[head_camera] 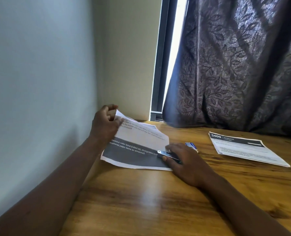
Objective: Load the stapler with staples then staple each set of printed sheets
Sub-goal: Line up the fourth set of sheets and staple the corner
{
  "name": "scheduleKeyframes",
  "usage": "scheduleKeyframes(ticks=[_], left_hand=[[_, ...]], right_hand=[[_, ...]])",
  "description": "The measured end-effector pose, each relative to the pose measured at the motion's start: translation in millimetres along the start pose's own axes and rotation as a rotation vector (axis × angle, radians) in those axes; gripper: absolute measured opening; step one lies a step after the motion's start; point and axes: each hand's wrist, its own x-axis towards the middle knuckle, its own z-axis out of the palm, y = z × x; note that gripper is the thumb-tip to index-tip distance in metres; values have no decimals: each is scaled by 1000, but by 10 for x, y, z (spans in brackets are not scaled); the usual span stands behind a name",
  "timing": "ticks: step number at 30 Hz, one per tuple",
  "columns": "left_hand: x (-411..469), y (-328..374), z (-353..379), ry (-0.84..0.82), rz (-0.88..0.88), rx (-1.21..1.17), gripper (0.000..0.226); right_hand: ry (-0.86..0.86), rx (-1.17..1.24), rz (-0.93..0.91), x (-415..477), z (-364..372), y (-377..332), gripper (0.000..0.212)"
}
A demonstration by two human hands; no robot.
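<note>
A: Quick one. Your right hand is wrapped over the stapler, fingers on top, thumb on the near side. You're gripping it, not just resting on it.

B: Agreed. Your left hand pinches the far-left corner of the near set. That corner is lifted off the table, and the rest of the sheets sag down to the wood.

A: Key relation: the near set lies to the left of your right hand. The stapler's long axis runs far-left to near-right, with the metal nose pointing left over the sheets' right-hand end, by the dark printed band.

B: Whether paper is actually between the jaws, can't tell. Your fingers cover that bit.

A: So your right hand does the pressing, since it's the one on the tool. Your left only steadies the opposite corner. My guess is you need the nose seated at a corner before you squeeze.

B: Loading looks done, judging by that. The staple box sits just behind your right hand, partly hidden.

A: Second set lies flat, well apart to the right, nearer your right hand. Stapled or not, too small to tell.
</note>
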Motion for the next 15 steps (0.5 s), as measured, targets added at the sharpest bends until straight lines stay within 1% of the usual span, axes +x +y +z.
scheduleKeyframes(ticks=[2, 5, 10, 13, 15], left_hand=[[10, 98, -17, 102, 139, -26, 41], [10, 220, -26, 217, 354, -40, 39], [-81, 364, 36, 318, 580, -28, 29], [-93, 459, 57, 401, 651, -19, 24], [-101, 517, 58, 426, 673, -32, 23]], right_hand=[[21, 5, -11, 4, 4, 17, 55], [84, -22, -23, 17, 22, 29, 68], [235, -47, -25, 7, -55, 13, 63], [386, 18, -47, -11, -96, 15, 56], [480, 100, -64, -2, -103, 17, 48]])
